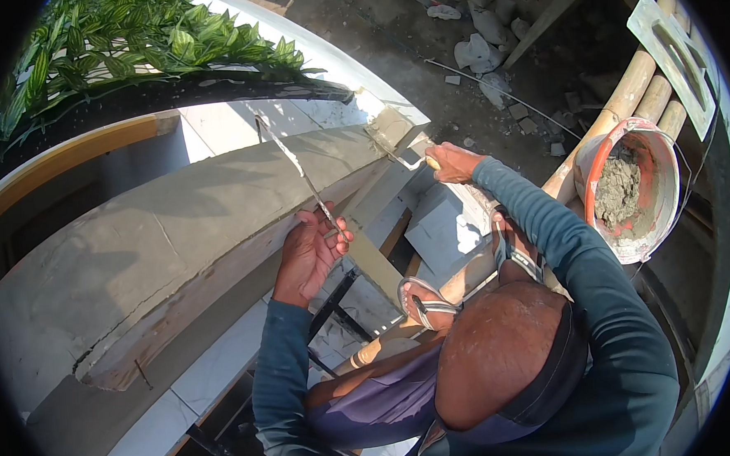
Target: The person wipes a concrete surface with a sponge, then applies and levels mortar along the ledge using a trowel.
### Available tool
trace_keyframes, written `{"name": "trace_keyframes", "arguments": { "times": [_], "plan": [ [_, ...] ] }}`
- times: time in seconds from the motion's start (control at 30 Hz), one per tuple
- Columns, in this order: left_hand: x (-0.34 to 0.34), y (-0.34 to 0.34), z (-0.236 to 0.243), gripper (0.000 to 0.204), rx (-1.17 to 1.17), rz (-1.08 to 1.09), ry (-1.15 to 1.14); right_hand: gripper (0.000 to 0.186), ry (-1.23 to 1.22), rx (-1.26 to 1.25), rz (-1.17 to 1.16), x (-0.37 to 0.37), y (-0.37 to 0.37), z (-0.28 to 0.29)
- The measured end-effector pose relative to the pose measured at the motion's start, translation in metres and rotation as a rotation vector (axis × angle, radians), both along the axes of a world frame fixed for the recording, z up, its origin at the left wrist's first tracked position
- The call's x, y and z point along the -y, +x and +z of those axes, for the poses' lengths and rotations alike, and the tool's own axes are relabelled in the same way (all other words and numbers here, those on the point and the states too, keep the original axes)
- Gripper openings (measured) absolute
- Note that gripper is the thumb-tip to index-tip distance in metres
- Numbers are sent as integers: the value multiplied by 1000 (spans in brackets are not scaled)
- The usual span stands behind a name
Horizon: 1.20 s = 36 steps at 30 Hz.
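My left hand [312, 251] is palm up, its fingers curled around the lower end of a thin rod [288, 153] crusted with pale mortar. The rod slants up and away over a curved ledge [190, 192] coated in grey mortar. Beyond it, my right hand [454, 162] grips the light handle of a trowel [414, 164] with a bent metal neck. The trowel reaches to the ledge's far right corner, where a mortar patch [391, 126] shows; the blade's outline is hard to make out. A crack runs along the ledge's near edge.
On the right, an orange-rimmed bucket [664, 130] holds wet mortar beside bamboo poles [634, 90], with a flat plastering float [670, 55] above. Leafy greenery [157, 32] borders the far left. Rubble [488, 52] lies on the ground below. My sandalled feet [428, 303] stand on bamboo.
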<state>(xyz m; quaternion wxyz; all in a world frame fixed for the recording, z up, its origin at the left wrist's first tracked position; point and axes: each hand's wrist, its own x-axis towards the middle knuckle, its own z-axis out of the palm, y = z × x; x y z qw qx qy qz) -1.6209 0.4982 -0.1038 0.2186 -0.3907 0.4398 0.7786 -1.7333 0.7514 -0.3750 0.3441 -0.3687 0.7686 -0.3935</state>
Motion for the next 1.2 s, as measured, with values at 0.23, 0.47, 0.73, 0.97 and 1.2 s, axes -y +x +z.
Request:
{"name": "trace_keyframes", "arguments": {
  "times": [0.23, 0.47, 0.73, 0.97, 1.2],
  "plan": [
    [2, 5, 6, 55, 16, -24, 18, 30, -72, 165, -2, -29, 3, 112],
    [-3, 4, 11, 57, 53, -29, -58, 29, 8, 108, -244, -5, 1, 1],
    [0, 2, 6, 58, 7, -25, -29, 24, 189, 176, -65, 19, -13, 16],
    [2, 6, 10, 63, 27, -47, -34, 26, -62, 191, -108, -9, -1, 120],
    [0, 3, 11, 62, 19, -62, -25, 30, 74, 157, -199, 1, -6, 14]
  ]
}}
